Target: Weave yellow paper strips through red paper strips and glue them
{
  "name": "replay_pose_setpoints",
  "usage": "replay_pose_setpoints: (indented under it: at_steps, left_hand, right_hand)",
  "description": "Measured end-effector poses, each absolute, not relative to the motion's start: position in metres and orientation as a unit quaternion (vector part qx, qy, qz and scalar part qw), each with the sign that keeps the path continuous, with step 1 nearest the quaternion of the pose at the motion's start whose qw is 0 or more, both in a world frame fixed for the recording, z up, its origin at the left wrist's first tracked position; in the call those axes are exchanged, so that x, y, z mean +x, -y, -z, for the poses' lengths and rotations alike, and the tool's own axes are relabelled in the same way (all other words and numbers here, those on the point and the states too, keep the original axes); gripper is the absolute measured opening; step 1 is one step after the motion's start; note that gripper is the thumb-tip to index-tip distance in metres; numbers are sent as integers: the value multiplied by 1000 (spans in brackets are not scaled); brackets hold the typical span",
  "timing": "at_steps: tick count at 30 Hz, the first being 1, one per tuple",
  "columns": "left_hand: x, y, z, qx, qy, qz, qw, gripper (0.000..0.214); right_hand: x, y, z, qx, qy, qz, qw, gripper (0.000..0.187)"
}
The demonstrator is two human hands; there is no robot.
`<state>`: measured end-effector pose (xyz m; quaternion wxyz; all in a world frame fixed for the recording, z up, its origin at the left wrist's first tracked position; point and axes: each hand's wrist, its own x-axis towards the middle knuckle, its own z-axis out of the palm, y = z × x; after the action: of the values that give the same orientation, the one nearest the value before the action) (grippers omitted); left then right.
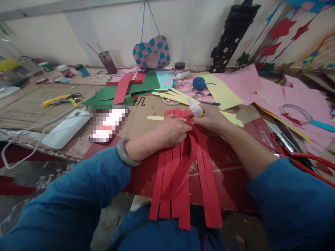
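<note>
Red paper strips [184, 195] hang side by side over the near table edge, joined at their far end. My left hand [174, 130], a bangle on its wrist, presses on their upper part with fingers bent together by a lifted, curling strip. Its fingertips are partly hidden. A pale yellow paper strip [155, 118] runs crosswise at the far end of the red ones and passes under my left hand. My right hand [211, 118] is closed around a small clear glue bottle [195, 107], its nozzle pointing up and away, just beside the red strips.
Yellow strips [180, 96], a tape roll [170, 100], blue yarn [199, 83] and green paper [146, 83] lie beyond my hands. To the left are a phone [108, 125], a white power bank [66, 129] and pliers [61, 99]. Red-handled scissors [311, 157] and pink paper [295, 101] are right.
</note>
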<state>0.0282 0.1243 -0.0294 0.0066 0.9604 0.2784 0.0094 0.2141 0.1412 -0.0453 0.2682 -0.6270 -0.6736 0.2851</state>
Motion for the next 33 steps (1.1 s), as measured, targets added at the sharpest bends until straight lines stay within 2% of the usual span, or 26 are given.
replay_pose_setpoints:
  at_steps: [15,33]
  left_hand:
    - [24,-137,49,952,-296,-65,52,36]
    - [24,-136,45,948,-303,-67,70,36]
  right_hand:
    - [215,-141,43,-622,689,-265,261,19]
    - [216,-143,46,-627,682,-269,264,21]
